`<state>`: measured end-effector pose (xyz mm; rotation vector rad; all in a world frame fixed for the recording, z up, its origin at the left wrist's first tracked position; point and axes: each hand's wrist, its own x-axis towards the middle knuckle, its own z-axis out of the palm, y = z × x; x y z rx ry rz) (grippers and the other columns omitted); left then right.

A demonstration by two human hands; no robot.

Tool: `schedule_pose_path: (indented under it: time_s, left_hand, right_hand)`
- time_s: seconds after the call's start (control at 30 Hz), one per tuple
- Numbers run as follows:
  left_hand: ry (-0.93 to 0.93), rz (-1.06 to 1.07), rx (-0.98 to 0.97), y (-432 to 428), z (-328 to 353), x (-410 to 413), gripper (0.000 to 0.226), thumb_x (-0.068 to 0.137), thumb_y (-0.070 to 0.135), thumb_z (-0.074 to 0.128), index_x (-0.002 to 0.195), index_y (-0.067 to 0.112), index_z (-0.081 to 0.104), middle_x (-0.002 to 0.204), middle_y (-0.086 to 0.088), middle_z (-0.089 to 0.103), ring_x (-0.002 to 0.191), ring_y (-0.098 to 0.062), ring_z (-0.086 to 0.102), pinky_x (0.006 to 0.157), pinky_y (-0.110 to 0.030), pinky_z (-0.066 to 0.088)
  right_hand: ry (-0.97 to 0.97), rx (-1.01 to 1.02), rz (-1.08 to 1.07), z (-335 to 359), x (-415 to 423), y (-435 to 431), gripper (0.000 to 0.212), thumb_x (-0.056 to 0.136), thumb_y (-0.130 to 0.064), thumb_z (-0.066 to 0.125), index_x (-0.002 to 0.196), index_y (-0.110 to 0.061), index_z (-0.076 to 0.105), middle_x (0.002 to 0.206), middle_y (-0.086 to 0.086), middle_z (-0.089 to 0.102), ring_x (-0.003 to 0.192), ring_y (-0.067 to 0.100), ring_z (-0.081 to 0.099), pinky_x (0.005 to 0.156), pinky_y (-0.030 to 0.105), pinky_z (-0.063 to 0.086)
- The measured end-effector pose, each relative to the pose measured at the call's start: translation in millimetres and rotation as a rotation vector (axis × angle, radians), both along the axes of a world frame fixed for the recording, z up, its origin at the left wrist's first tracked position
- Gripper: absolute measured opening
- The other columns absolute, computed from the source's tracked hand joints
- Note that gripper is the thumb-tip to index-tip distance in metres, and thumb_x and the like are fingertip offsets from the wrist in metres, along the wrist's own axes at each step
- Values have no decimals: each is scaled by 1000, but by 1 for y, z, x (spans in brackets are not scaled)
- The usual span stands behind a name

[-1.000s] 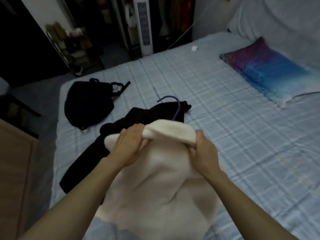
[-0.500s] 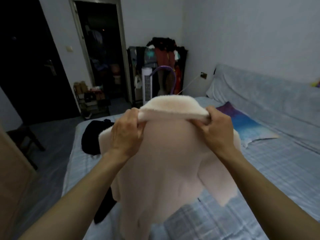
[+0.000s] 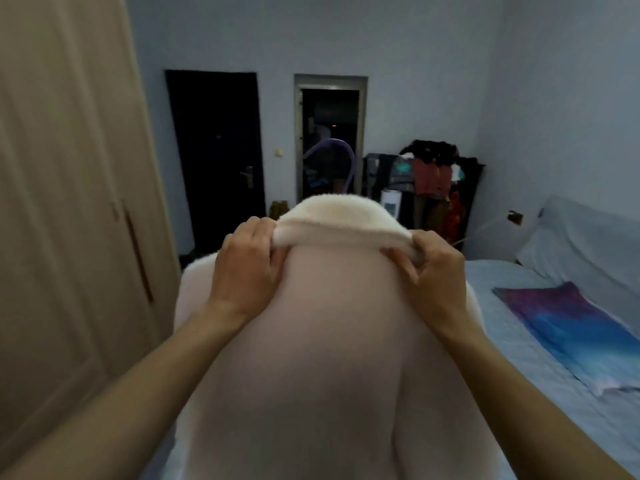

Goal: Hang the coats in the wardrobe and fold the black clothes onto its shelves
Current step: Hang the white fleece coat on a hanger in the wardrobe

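The coat (image 3: 329,341) hangs in the air before the person, back to the camera, its long axis running straight down from the collar. The left grip (image 3: 247,271) and right grip (image 3: 433,275) are each clamped on one end of the folded collar, level with each other. The hook (image 3: 341,157) of a purple hanger rises above the collar, midway between them. The wardrobe (image 3: 69,202) stands to the left, nearer the left grip, its door seemingly closed; the bed (image 3: 519,341) lies to the right. The coat probably has to swing leftward, hook leading.
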<state>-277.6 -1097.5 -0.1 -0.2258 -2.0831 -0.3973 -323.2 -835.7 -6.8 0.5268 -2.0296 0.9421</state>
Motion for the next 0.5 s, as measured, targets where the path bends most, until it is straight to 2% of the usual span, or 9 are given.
schedule_pose_path:
  time_s: [0.17,0.3,0.37,0.5]
  left_hand:
    - [-16,186,16,-21,-4,82,36,97,39,40,91,7,56,87,-12,55,79,-33,53,72,-45,45]
    - [-5,363,19,-49,1,157,35,97,40,42,100,10,60,94,-11,59,82,-31,55,73,-38,43]
    - [18,448,18,-65,6,196,34,97,39,42,100,10,59,93,-10,58,81,-31,55,70,-36,42]
    - [50,617,35,-102,17,274,32,97,40,42,98,12,57,92,-7,55,82,-28,53,69,-32,37]
  right_hand:
    - [-15,-18,174,-6,30,-36,21,89,-32,66,96,-12,66,84,4,61,75,21,55,68,34,45]
    - [-20,-11,339,2,64,-88,18,90,-29,65,89,-12,60,82,0,53,74,25,53,66,32,36]
    - [-17,-23,430,11,85,-117,18,90,-29,65,94,-13,58,86,-1,53,79,25,54,69,30,36]
    - [-40,-94,646,30,138,-177,31,87,-30,69,110,-18,53,93,-2,59,87,21,58,77,35,47]
